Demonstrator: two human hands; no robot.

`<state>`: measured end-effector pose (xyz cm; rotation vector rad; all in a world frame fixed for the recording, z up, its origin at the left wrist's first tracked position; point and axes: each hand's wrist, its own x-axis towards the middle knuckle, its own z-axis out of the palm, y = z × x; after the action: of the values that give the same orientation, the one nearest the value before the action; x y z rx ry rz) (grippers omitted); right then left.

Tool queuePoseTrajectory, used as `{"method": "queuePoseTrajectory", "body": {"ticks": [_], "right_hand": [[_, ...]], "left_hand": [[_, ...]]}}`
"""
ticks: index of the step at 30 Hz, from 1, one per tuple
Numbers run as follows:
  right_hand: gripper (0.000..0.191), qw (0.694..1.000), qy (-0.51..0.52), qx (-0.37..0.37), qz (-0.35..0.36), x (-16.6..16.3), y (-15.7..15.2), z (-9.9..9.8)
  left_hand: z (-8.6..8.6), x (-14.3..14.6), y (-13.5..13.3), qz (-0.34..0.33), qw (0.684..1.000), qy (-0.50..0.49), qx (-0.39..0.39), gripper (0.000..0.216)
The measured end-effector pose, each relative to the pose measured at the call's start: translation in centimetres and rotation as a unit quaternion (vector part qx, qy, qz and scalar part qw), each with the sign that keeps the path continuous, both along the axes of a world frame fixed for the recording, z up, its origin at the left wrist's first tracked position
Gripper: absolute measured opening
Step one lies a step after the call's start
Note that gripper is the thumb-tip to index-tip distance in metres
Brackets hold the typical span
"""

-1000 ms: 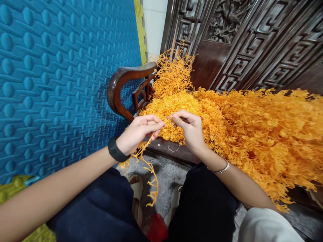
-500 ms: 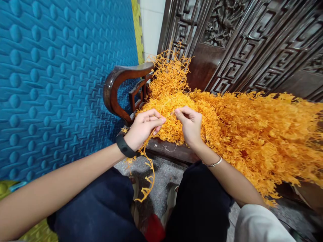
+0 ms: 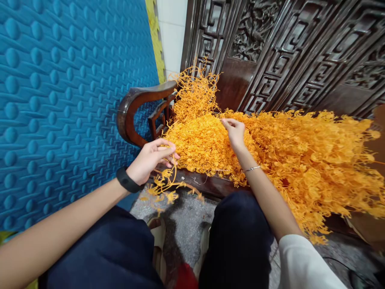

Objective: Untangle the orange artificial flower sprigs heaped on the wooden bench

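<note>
My left hand [image 3: 154, 157] pinches an orange-yellow artificial plant sprig [image 3: 168, 185] by its thin stem. The sprig hangs below the fingers, in front of the seat edge, with small leafy pieces on its branches. Above a heap of small yellow leafy pieces [image 3: 198, 140], my right hand [image 3: 235, 130] has thumb and fingertips pressed together. Whatever may be between those fingertips is too small to make out. Behind the heap stands a tangle of bare orange stems [image 3: 195, 96]. To the right spreads a large mass of leafy orange sprigs [image 3: 303, 160].
The heaps lie on a dark wooden bench [image 3: 210, 182] with a curved armrest [image 3: 128, 110] at its left end. A carved backrest [image 3: 267, 60] rises behind. Blue padded matting [image 3: 60, 100] fills the left side. Something red [image 3: 185, 277] lies between my feet.
My hands have moved apart. The left went left and down with the sprig, which now swings with its branches spread. The right moved right and up over the heap.
</note>
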<state>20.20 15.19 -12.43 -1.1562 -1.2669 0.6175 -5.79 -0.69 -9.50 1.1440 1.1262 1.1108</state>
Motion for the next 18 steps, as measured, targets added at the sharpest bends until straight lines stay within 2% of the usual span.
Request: {"method": "queuePoseTrajectory", "body": {"ticks": [3,5,8,10,11,13,15,16,18], "right_hand": [[0.008,1.000,-0.018,-0.019,0.000,-0.8,1.2,-0.6],[0.017,1.000,-0.024,-0.017,0.001,-1.1,1.4,-0.7],[0.028,0.999,-0.036,0.010,0.011,-2.2,-0.4,-0.2],[0.014,0.994,-0.069,0.023,0.082,-3.5,-3.2,0.6],[0.006,0.981,-0.105,0.026,0.158,-4.3,-5.0,1.2],[0.019,0.934,-0.184,0.043,0.302,-5.9,-8.7,2.4],[0.019,0.875,-0.267,0.093,0.393,-7.3,-12.2,3.3],[0.018,0.840,-0.324,0.121,0.418,-7.8,-13.5,3.5],[0.022,0.766,-0.458,0.178,0.414,-8.6,-15.3,3.5]], "left_hand": [[-0.1,-0.1,0.2,0.009,1.000,-0.001,0.005,0.022],[0.0,-0.2,0.3,0.017,1.000,-0.003,0.007,0.023],[0.1,-0.2,0.4,0.029,0.999,-0.002,0.015,0.024],[0.1,-0.1,0.4,0.043,0.999,0.004,0.031,0.026],[0.1,0.0,0.4,0.049,0.998,0.007,0.042,0.028],[0.1,0.1,0.4,0.057,0.997,0.010,0.060,0.031],[0.1,0.2,0.2,0.061,0.996,0.004,0.068,0.033],[0.1,0.3,0.2,0.061,0.996,0.002,0.066,0.034],[0.2,0.4,0.0,0.063,0.996,0.001,0.058,0.033]]}}
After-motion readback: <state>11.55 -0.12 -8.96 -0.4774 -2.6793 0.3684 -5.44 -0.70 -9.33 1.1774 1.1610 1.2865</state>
